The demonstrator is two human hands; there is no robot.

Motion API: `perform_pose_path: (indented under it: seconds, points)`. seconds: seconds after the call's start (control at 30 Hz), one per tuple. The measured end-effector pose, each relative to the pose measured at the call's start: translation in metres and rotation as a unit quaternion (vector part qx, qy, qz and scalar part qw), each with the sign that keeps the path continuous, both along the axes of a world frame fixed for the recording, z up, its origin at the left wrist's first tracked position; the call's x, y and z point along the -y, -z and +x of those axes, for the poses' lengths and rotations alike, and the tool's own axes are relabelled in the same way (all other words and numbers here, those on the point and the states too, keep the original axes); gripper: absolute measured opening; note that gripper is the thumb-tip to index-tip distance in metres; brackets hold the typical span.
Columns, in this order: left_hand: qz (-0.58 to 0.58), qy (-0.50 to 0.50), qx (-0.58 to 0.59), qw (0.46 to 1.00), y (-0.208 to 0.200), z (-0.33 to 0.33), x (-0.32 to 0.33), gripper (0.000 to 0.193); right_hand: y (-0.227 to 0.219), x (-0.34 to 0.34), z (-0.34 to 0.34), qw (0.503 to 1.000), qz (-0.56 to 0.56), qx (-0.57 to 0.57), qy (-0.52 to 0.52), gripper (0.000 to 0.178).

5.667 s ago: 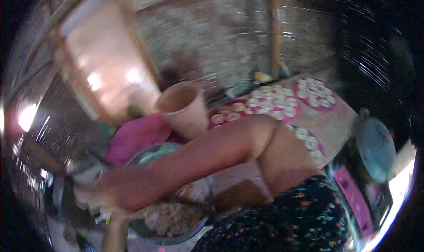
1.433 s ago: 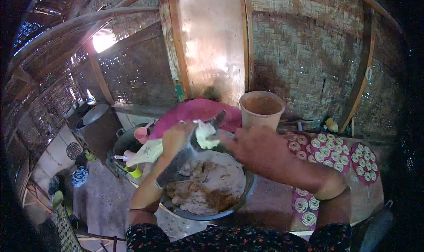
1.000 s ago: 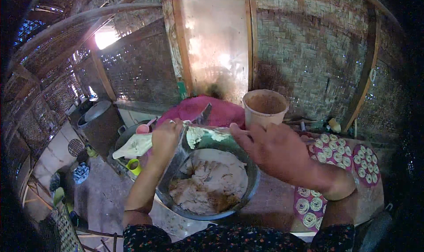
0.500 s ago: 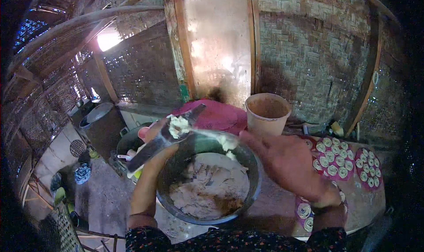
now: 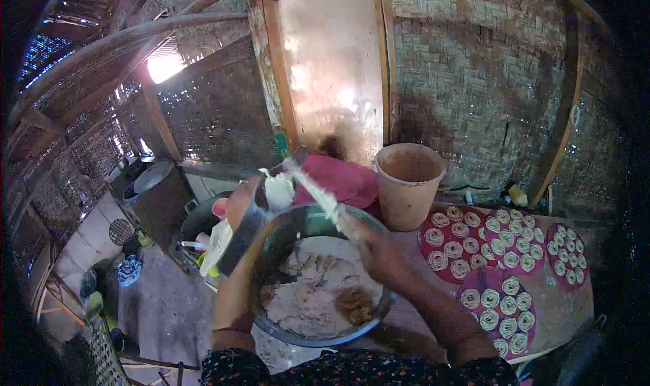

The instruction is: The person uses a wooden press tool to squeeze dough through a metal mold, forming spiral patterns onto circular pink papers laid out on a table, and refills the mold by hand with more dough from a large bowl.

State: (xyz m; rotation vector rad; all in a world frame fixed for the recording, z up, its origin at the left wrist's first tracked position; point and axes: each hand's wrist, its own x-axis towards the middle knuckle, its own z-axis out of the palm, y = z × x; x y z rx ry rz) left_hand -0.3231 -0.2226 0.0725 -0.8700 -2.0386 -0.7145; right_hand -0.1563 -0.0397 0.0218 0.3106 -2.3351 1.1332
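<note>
My left hand (image 5: 238, 205) grips a long dark plank-like tool (image 5: 252, 222); a lump of pale dough (image 5: 279, 191) sits in its middle. My right hand (image 5: 369, 245) is closed round a slim flat stick (image 5: 310, 184) coated with pale dough. The stick's tip is close to the lump, and motion blurs it. Beneath both hands stands a wide dark basin (image 5: 325, 338) holding a greyish dough mass (image 5: 305, 311), with a brown crumbly heap (image 5: 353, 306) at its right side.
Round pink mats with pale coiled dough rosettes (image 5: 508, 308) cover the right side of the table. A beige bucket (image 5: 410, 190) and a pink cloth-like sheet (image 5: 338, 177) stand behind the basin. At left are a pot with utensils (image 5: 193, 223) and a large lidded pot (image 5: 159, 186).
My right hand has swung left and lower from over the mats, bringing the stick steeply toward the lump. The plank-like tool has tilted more upright in my left hand.
</note>
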Motion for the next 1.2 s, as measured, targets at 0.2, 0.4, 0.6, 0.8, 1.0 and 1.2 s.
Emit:
perform_pose_path:
  seconds: [0.2,0.4,0.6,0.8,1.0,1.2]
  points:
    - [-0.097,-0.104,-0.061,0.988,0.019,-0.032,-0.012,0.027,0.009,0.015,-0.003,0.999,-0.027,-0.035,-0.011,0.044]
    - [-0.06,-0.049,-0.125,0.989,0.055,-0.074,0.008,0.018,0.018,0.023,0.003,0.998,0.04,-0.036,-0.045,0.043]
    - [-0.037,0.008,-0.101,0.994,0.009,0.002,0.017,0.057,0.009,-0.035,0.003,0.992,0.003,0.0,0.128,0.037]
    - [0.245,0.136,-0.005,0.96,0.034,-0.012,0.046,0.053,0.055,-0.081,0.041,0.99,0.068,0.076,0.101,0.023]
    - [0.538,0.218,-0.122,0.805,0.033,0.02,0.174,0.05,0.135,-0.084,0.122,0.887,-0.038,0.436,0.148,0.023]
    - [0.581,0.281,-0.271,0.715,0.036,0.049,0.262,0.047,0.286,-0.041,0.166,0.968,0.173,0.144,0.11,0.022]
